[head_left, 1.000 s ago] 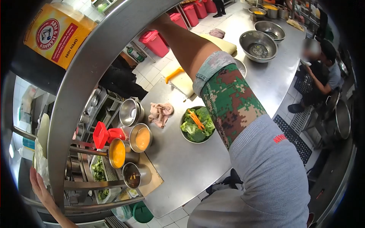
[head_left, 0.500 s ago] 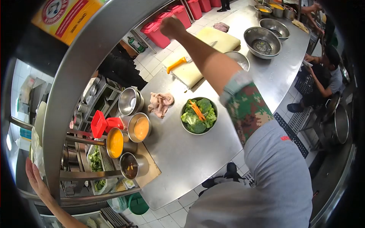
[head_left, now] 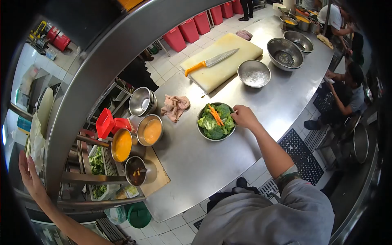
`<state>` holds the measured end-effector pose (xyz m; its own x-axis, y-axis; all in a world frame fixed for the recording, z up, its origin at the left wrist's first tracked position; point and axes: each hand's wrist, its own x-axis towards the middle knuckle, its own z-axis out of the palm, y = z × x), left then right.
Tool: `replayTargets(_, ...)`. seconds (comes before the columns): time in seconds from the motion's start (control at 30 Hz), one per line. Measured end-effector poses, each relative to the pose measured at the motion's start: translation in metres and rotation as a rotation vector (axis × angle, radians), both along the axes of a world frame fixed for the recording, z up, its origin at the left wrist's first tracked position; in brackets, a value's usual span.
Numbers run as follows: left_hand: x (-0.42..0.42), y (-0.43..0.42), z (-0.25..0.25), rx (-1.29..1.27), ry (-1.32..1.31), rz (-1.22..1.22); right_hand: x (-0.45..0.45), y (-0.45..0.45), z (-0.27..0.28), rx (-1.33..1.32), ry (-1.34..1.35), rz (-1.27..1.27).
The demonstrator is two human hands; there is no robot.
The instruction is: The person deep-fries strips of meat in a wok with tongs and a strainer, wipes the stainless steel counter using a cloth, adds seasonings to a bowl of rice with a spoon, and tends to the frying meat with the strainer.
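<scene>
My right hand (head_left: 245, 117) has its fingers curled at the right rim of a metal bowl (head_left: 217, 140), thumb and fingertips pinching the edge. Inside sit green broccoli florets (head_left: 213, 133) topped with orange carrot strips (head_left: 216, 115). At the far left my left hand (head_left: 30, 174) is raised with fingers stretched out, beside a metal shelf post and near a crumpled plastic bag (head_left: 37, 141). Whether it touches the shelf I cannot tell. A crumpled pinkish cloth (head_left: 175, 108) lies on the steel table left of the bowl.
An orange-handled knife (head_left: 220, 58) rests on a cutting board (head_left: 234, 43). Metal bowls (head_left: 254, 74) stand to its right. Pots of orange sauce (head_left: 122, 145) and dark liquid (head_left: 135, 171) line the table's left edge. People (head_left: 350, 87) are at the right.
My right arm has come down from over the cutting board, and that hand is now at the broccoli bowl's rim. The knife and a bowl behind it are uncovered. My left hand stays raised.
</scene>
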<state>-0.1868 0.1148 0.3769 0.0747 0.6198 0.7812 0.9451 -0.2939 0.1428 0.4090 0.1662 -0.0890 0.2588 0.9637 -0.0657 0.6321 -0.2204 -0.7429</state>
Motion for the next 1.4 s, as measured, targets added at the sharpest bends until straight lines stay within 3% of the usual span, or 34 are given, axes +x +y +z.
replayTargets(0.17, -0.001, -0.004, 0.003, -0.005, 0.064, -0.011, 0.003, -0.001, -0.015, 0.152, -0.022, -0.098)
replayTargets(0.27, 0.026, -0.009, -0.005, -0.006, 0.002, 0.022, 0.024, 0.000, -0.020, 0.058, -0.003, -0.125)
replayTargets(0.33, 0.039, -0.011, -0.008, 0.014, -0.015, 0.049, 0.020, -0.012, -0.022, 0.437, -0.353, -0.265)
replayTargets(0.43, 0.040, -0.009, -0.010, 0.031, -0.045, 0.047, -0.030, -0.027, 0.049, 0.494, -0.077, -0.259)
replayTargets(0.5, 0.041, -0.007, -0.011, 0.057, -0.042, 0.036, -0.076, -0.018, 0.054, 0.556, 0.092, -0.108)
replayTargets(0.57, 0.047, -0.008, -0.014, 0.090, -0.036, 0.028, -0.127, -0.007, 0.077, 0.450, 0.018, 0.105)
replayTargets(0.6, 0.052, -0.009, -0.015, 0.084, -0.049, 0.035, -0.152, 0.018, 0.067, 0.431, 0.137, 0.165)
replayTargets(0.63, 0.057, -0.010, -0.016, 0.077, -0.060, 0.041, -0.173, 0.047, 0.055, 0.452, 0.085, 0.212)
replayTargets(0.67, 0.061, -0.012, -0.016, 0.073, -0.069, 0.045, -0.192, 0.085, 0.036, 0.604, 0.058, 0.264)
replayTargets(0.7, 0.063, -0.014, -0.016, 0.076, -0.077, 0.051, -0.207, 0.122, 0.029, 0.781, -0.140, 0.286)
replayTargets(0.9, 0.075, -0.019, -0.018, 0.119, -0.133, 0.006, -0.228, 0.263, -0.051, 0.397, -0.423, 0.440)
replayTargets(0.97, 0.078, -0.020, -0.021, 0.159, -0.122, 0.007, -0.237, 0.251, -0.057, 0.193, -0.318, 0.461)
replayTargets(1.03, 0.080, -0.020, -0.023, 0.181, -0.101, -0.026, -0.239, 0.211, -0.026, -0.034, -0.425, 0.452)
replayTargets(1.1, 0.071, -0.020, -0.020, 0.196, -0.049, -0.083, -0.254, 0.170, -0.007, -0.019, -0.719, 0.443)
replayTargets(1.13, 0.065, -0.020, -0.018, 0.193, -0.047, -0.111, -0.257, 0.159, -0.010, 0.004, -0.541, 0.360)
replayTargets(1.33, 0.044, -0.033, -0.022, 0.181, -0.123, -0.274, -0.283, -0.003, -0.063, 0.303, -0.547, 0.146)
replayTargets(1.4, 0.039, -0.039, -0.022, 0.162, -0.146, -0.318, -0.322, -0.080, -0.026, 0.129, -0.620, 0.178)
